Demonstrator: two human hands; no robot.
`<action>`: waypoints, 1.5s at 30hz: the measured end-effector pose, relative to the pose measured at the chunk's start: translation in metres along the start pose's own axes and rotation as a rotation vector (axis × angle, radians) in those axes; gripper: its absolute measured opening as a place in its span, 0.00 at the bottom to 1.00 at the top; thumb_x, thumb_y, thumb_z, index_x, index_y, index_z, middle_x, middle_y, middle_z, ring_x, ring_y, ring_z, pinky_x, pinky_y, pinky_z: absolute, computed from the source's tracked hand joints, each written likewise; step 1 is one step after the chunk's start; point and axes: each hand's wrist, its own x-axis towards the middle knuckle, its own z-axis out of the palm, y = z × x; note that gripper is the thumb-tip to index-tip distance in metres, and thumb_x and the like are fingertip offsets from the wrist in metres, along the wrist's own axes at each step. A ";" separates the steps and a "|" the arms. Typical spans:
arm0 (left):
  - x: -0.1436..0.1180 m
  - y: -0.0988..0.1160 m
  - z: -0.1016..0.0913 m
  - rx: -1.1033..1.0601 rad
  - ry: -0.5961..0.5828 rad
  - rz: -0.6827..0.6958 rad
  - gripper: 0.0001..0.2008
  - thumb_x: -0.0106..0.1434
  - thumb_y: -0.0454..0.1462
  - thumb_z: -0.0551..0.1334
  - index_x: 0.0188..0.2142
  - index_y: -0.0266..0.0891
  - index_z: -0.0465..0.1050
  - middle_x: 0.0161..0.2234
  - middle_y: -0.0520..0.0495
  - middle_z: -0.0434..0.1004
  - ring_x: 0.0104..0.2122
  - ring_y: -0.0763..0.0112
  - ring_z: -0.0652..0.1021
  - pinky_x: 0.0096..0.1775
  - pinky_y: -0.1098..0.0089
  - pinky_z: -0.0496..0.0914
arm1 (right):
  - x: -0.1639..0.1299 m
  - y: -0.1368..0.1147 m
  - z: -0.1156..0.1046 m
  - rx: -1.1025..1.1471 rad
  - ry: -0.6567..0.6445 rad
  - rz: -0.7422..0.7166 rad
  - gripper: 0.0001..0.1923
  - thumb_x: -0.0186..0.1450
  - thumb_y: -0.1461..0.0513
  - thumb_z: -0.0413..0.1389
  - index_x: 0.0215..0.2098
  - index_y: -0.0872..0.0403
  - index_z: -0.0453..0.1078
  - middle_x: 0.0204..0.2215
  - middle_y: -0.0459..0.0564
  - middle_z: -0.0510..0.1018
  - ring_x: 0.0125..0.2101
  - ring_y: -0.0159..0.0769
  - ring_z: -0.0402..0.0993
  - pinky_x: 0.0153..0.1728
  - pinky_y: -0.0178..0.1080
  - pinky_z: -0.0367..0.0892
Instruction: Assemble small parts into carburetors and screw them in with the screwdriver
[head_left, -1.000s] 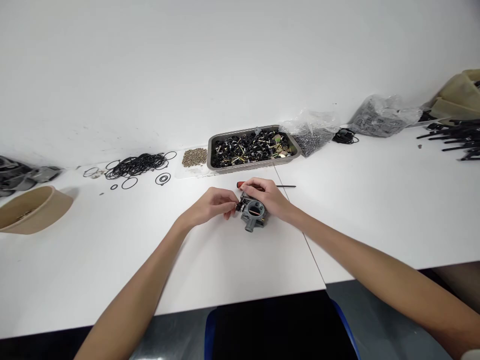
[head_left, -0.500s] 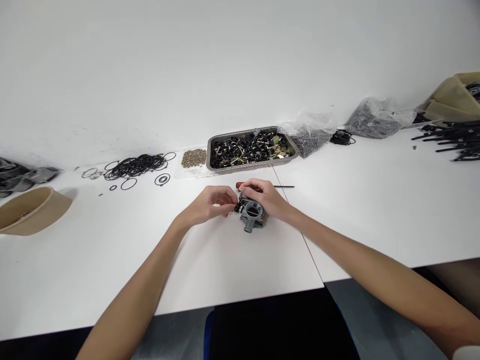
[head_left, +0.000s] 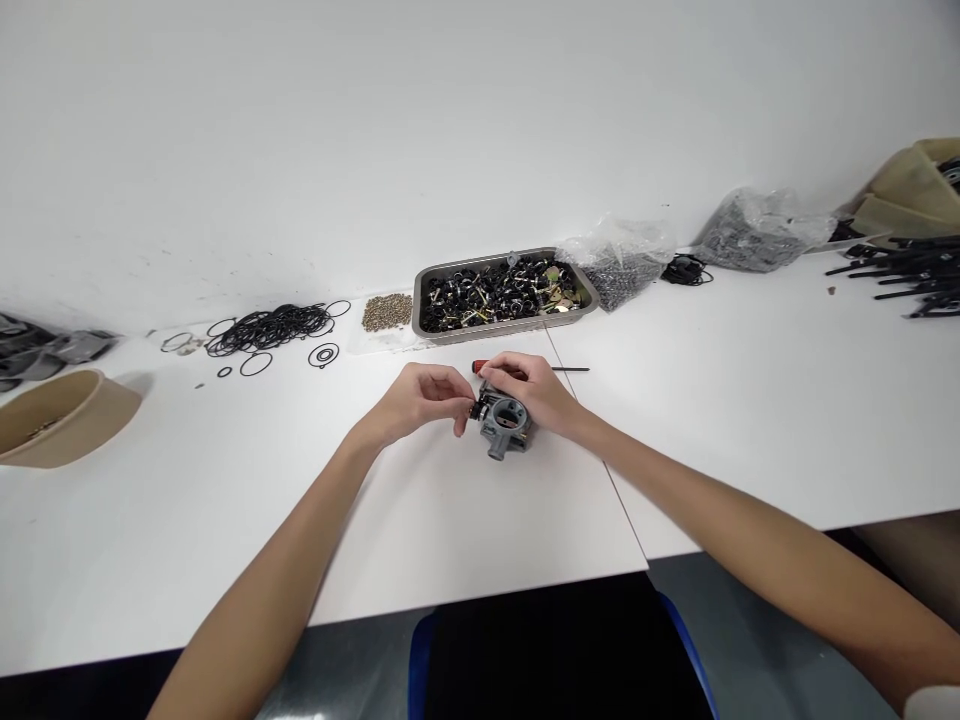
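Both forearms reach in from the near edge and meet mid-table. Right hand (head_left: 534, 392) wraps the far and right side of a small grey cast-metal carburettor body (head_left: 506, 425), fingers closed on it, steadying it on the white tabletop (head_left: 465, 520). Left hand (head_left: 420, 398) sits just left of the body, wrist slightly raised, thumb and fingertips pinched together on a small black fitting (head_left: 475, 408) at the body's left face; the fitting itself is too small to make out further.

The body rests near the seam where two white table panels meet, its round bore facing up and a short stub pointing toward the near edge. Bare table lies between it and the near edge, and wide open surface to the left and right of the hands.

Just behind the right hand lies a slim screwdriver with a red handle and dark shaft (head_left: 525, 369), partly hidden by the fingers. Further back, against the white wall, a shallow steel tray filled with black and brass small parts (head_left: 504, 295). Left of it a small heap of brass-coloured bits (head_left: 388, 312), then a scatter of black rubber O-rings (head_left: 271, 330). Right of the tray, two clear plastic bags of dark small parts (head_left: 622, 262). A tan bowl (head_left: 64, 415) sits at far left, well apart; black rods (head_left: 907, 280) lie at far right
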 end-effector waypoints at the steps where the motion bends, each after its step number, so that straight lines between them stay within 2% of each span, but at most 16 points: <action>1: 0.000 -0.001 0.000 -0.016 -0.006 -0.003 0.08 0.59 0.37 0.67 0.33 0.33 0.73 0.22 0.47 0.77 0.23 0.71 0.78 0.33 0.69 0.71 | 0.000 0.000 0.000 -0.002 0.006 -0.002 0.12 0.63 0.54 0.57 0.34 0.55 0.74 0.32 0.48 0.76 0.32 0.33 0.69 0.34 0.37 0.62; 9: 0.003 -0.006 -0.001 -0.113 -0.056 -0.002 0.09 0.59 0.38 0.67 0.32 0.32 0.72 0.24 0.48 0.77 0.22 0.70 0.78 0.30 0.68 0.70 | 0.000 0.000 0.000 0.002 0.006 -0.012 0.12 0.63 0.54 0.57 0.34 0.55 0.74 0.29 0.46 0.74 0.30 0.32 0.68 0.32 0.36 0.61; 17: 0.001 -0.006 -0.005 -0.100 -0.065 -0.023 0.09 0.56 0.36 0.69 0.33 0.32 0.73 0.26 0.47 0.78 0.24 0.71 0.78 0.31 0.69 0.71 | 0.001 -0.001 0.000 -0.016 -0.006 0.004 0.12 0.63 0.55 0.57 0.35 0.56 0.75 0.32 0.48 0.77 0.32 0.33 0.69 0.34 0.36 0.62; 23: 0.002 -0.008 -0.003 -0.129 -0.138 -0.067 0.11 0.53 0.34 0.71 0.31 0.33 0.71 0.25 0.49 0.77 0.23 0.72 0.78 0.30 0.71 0.70 | 0.002 -0.002 -0.003 0.013 -0.162 -0.019 0.13 0.63 0.54 0.57 0.33 0.55 0.76 0.35 0.50 0.77 0.38 0.36 0.71 0.39 0.37 0.63; 27: 0.002 -0.006 0.001 -0.116 -0.179 -0.135 0.13 0.50 0.35 0.73 0.27 0.33 0.70 0.23 0.50 0.75 0.22 0.73 0.77 0.28 0.71 0.71 | 0.000 -0.006 -0.006 0.008 -0.268 0.013 0.15 0.62 0.52 0.59 0.33 0.56 0.76 0.31 0.49 0.76 0.32 0.33 0.70 0.33 0.36 0.63; 30: 0.001 -0.003 0.004 -0.029 -0.176 -0.173 0.13 0.48 0.37 0.74 0.24 0.33 0.71 0.22 0.49 0.75 0.21 0.75 0.75 0.25 0.73 0.71 | -0.001 -0.010 -0.008 0.006 -0.334 0.047 0.17 0.61 0.51 0.60 0.35 0.57 0.75 0.29 0.48 0.75 0.30 0.32 0.69 0.31 0.36 0.62; 34: -0.001 0.000 0.005 0.039 -0.231 -0.198 0.11 0.51 0.39 0.72 0.25 0.32 0.75 0.21 0.48 0.75 0.20 0.74 0.75 0.24 0.73 0.72 | -0.002 -0.012 -0.011 -0.016 -0.363 0.067 0.18 0.62 0.52 0.59 0.46 0.55 0.71 0.23 0.42 0.70 0.26 0.31 0.66 0.28 0.35 0.59; 36: -0.002 0.000 0.005 0.026 -0.268 -0.195 0.11 0.53 0.40 0.71 0.27 0.32 0.77 0.21 0.47 0.75 0.21 0.74 0.75 0.25 0.72 0.73 | -0.001 -0.012 -0.010 -0.026 -0.372 0.059 0.17 0.63 0.53 0.58 0.45 0.54 0.71 0.21 0.40 0.67 0.24 0.30 0.63 0.27 0.34 0.57; 40: -0.002 0.000 0.004 -0.004 -0.288 -0.186 0.10 0.54 0.39 0.70 0.28 0.33 0.78 0.22 0.47 0.76 0.22 0.73 0.76 0.26 0.72 0.74 | -0.001 -0.014 -0.009 -0.024 -0.377 0.042 0.15 0.62 0.52 0.59 0.39 0.56 0.73 0.24 0.43 0.71 0.26 0.30 0.65 0.29 0.35 0.59; 45: -0.003 0.003 0.004 0.002 -0.299 -0.191 0.09 0.55 0.39 0.70 0.28 0.33 0.77 0.24 0.46 0.77 0.23 0.72 0.77 0.27 0.72 0.74 | -0.001 -0.015 -0.009 -0.019 -0.371 0.035 0.16 0.62 0.52 0.60 0.39 0.56 0.74 0.30 0.47 0.76 0.31 0.32 0.70 0.34 0.37 0.63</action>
